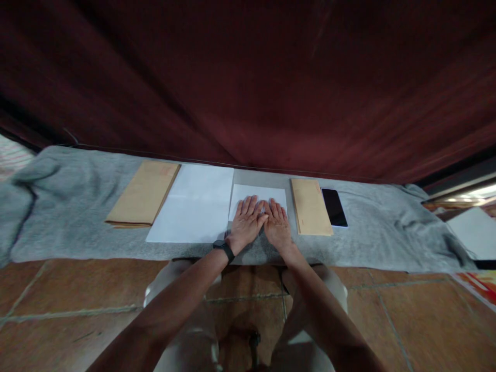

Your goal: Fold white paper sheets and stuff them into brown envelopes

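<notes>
While hands (260, 222) press, folded paper (259, 196) seemingly crosswise

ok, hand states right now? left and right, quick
Left hand: open, flat, palm down on the small white sheet, holding nothing.
Right hand: open, flat on the same sheet, touching the left hand, holding nothing.

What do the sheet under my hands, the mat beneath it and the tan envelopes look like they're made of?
The small white sheet looks like plain matte paper: thin and flat. The grey mat seems a soft fabric, perhaps fleece or felt: rumpled, fuzzy edges. The tan envelopes look like kraft paper: dull brown, crisp edges.
</notes>
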The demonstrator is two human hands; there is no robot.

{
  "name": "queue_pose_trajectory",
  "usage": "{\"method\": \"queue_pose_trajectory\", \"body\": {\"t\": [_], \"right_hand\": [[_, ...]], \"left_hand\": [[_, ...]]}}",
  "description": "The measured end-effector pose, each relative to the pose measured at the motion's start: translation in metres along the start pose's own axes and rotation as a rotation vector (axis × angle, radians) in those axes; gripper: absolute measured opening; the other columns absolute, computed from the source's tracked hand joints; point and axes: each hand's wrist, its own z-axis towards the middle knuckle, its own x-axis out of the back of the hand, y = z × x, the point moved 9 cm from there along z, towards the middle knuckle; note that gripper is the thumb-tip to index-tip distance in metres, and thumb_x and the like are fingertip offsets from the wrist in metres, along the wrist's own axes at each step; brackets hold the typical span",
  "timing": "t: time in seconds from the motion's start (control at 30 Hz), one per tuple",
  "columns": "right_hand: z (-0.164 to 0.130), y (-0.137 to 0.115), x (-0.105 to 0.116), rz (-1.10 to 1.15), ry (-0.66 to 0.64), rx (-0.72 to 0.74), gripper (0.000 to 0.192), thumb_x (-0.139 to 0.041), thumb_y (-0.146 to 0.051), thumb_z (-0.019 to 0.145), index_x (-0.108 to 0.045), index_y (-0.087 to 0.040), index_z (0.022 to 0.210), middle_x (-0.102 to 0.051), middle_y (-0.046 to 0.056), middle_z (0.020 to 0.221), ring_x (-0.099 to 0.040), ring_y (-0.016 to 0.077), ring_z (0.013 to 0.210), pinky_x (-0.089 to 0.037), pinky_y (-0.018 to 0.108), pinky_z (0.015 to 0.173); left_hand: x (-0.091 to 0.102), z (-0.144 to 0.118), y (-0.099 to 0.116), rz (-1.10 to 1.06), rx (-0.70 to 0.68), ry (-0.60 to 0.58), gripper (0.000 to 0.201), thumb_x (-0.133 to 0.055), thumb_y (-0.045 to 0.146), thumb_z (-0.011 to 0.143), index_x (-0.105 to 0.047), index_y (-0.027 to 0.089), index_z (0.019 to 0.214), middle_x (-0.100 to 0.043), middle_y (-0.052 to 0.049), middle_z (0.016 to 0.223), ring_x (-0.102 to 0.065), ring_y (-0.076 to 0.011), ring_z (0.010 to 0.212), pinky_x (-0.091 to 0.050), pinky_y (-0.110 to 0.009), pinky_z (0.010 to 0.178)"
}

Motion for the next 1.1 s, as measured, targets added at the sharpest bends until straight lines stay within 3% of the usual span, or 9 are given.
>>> {"method": "queue_pose_trajectory", "body": {"t": [0.13, 0.47, 0.63, 0.77, 1.1], "right_hand": [[-0.001, 0.011, 0.001, -0.007, 0.037, -0.008, 0.053, -0.032, -0.029, 0.107, -0.038, -0.015, 0.158, -0.031, 0.014, 0.166, -0.032, 0.0282, 0.152, -0.027, 0.048, 0.123], [-0.001, 0.031, 0.004, 0.065, 0.069, -0.076, 0.055, -0.03, -0.033, 0.107, -0.044, -0.005, 0.153, -0.036, 0.019, 0.163, -0.032, 0.0297, 0.152, -0.027, 0.052, 0.124], [0.009, 0.015, 0.009, 0.233, 0.057, 0.053, 0.058, -0.022, -0.038, 0.108, -0.043, -0.008, 0.153, -0.034, 0.016, 0.165, -0.026, 0.0243, 0.155, -0.027, 0.048, 0.126], [0.015, 0.002, 0.001, 0.348, 0.013, 0.102, 0.061, -0.016, -0.042, 0.109, -0.048, -0.012, 0.151, -0.042, 0.013, 0.16, -0.031, 0.0197, 0.153, -0.028, 0.045, 0.126], [0.033, -0.003, -0.008, 0.157, -0.037, 0.168, 0.055, -0.023, -0.039, 0.109, -0.044, -0.014, 0.154, -0.035, 0.012, 0.164, -0.028, 0.0222, 0.154, -0.024, 0.047, 0.126]], "left_hand": [[-0.003, -0.005, -0.002, 0.046, -0.009, 0.014, 0.055, -0.028, 0.041, 0.106, -0.038, 0.024, 0.158, -0.029, -0.005, 0.168, -0.019, -0.0272, 0.157, -0.01, -0.054, 0.128], [-0.005, -0.012, 0.0, 0.048, 0.04, 0.011, 0.056, -0.03, 0.039, 0.106, -0.034, 0.022, 0.159, -0.027, -0.007, 0.168, -0.017, -0.0294, 0.158, -0.006, -0.065, 0.126], [-0.004, -0.013, 0.003, 0.062, 0.042, 0.001, 0.056, -0.027, 0.034, 0.106, -0.034, 0.017, 0.159, -0.026, -0.01, 0.169, -0.013, -0.031, 0.158, -0.006, -0.067, 0.125], [-0.007, -0.012, 0.005, 0.082, 0.032, -0.025, 0.058, -0.026, 0.029, 0.104, -0.032, 0.012, 0.159, -0.026, -0.013, 0.168, -0.013, -0.0327, 0.158, -0.008, -0.067, 0.125], [-0.005, -0.012, 0.007, 0.018, 0.024, -0.013, 0.06, -0.032, 0.024, 0.1, -0.034, 0.011, 0.158, -0.031, -0.016, 0.166, -0.014, -0.0319, 0.158, -0.009, -0.066, 0.125]]}}
